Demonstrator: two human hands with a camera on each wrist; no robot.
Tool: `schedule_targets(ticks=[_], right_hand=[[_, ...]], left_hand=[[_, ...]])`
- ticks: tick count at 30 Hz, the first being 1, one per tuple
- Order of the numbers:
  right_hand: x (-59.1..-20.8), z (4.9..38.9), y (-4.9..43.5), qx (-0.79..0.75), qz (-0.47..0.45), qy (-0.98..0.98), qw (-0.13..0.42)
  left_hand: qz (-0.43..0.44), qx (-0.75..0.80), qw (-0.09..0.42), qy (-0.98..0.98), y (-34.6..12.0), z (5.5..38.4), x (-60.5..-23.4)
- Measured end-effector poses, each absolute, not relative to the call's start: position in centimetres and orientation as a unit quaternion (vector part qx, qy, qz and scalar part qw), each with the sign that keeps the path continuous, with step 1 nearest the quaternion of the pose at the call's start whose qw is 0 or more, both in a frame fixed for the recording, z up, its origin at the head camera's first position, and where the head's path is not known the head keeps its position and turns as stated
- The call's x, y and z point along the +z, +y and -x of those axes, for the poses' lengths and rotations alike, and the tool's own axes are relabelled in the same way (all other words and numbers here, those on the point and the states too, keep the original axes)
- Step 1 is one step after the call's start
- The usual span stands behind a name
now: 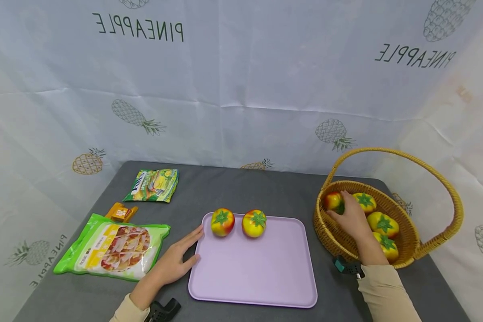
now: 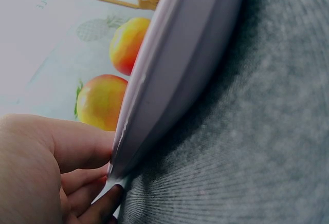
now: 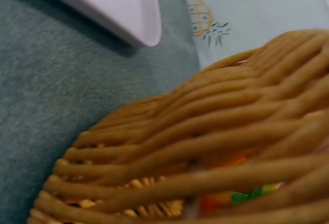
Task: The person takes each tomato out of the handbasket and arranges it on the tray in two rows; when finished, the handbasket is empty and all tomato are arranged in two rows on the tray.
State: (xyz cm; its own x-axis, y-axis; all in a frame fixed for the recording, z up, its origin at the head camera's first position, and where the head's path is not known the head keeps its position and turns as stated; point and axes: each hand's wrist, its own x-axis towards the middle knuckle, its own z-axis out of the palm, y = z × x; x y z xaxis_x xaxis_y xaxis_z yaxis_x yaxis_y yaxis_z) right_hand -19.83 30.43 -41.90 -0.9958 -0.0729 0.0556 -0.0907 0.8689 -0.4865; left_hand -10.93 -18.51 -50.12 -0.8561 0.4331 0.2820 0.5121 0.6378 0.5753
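Note:
My left hand [image 1: 174, 264] rests at the left edge of a pale purple tray [image 1: 253, 273], fingers straight and touching its rim. In the left wrist view the same hand [image 2: 36, 157] meets the tray's side [image 2: 180, 54]. Two yellow-red persimmons [image 1: 222, 222] [image 1: 254, 223] with green leaf caps sit side by side along the tray's far edge. Inside a wicker basket [image 1: 326, 237], my right hand [image 1: 351, 219] grips a red-yellow persimmon [image 1: 332, 201] between thumb and fingers. Several more persimmons [image 1: 383, 224] lie along the basket's right side. The basket wall [image 3: 180, 136] mostly hides the right hand's work in the right wrist view.
The basket's tall handle [image 1: 402, 154] arches over it. To the left lie a green and white food bag [image 1: 116, 250], a small orange packet [image 1: 121, 213] and a green-yellow snack bag [image 1: 154, 185]. A pineapple-print curtain [image 1: 241, 80] hangs behind the dark table [image 1: 225, 188].

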Motion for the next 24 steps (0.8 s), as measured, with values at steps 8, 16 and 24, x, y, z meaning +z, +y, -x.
schedule_targets(ticks=[8, 16, 24], right_hand=[[-42.6, 20.1, 30.4, 0.228, -0.044, -0.973, 0.009], [-42.8, 20.1, 30.3, 0.210, -0.032, -0.977, 0.030], [-43.2, 20.2, 30.2, 0.197, -0.026, -0.979, 0.048]], left_hand=[[0.259, -0.334, 0.046, -0.905, -18.5, 10.9, -49.9], [0.256, -0.338, 0.041, -0.905, -18.6, 11.1, -50.0], [0.257, -0.338, 0.040, -0.905, -18.6, 11.0, -50.1]])
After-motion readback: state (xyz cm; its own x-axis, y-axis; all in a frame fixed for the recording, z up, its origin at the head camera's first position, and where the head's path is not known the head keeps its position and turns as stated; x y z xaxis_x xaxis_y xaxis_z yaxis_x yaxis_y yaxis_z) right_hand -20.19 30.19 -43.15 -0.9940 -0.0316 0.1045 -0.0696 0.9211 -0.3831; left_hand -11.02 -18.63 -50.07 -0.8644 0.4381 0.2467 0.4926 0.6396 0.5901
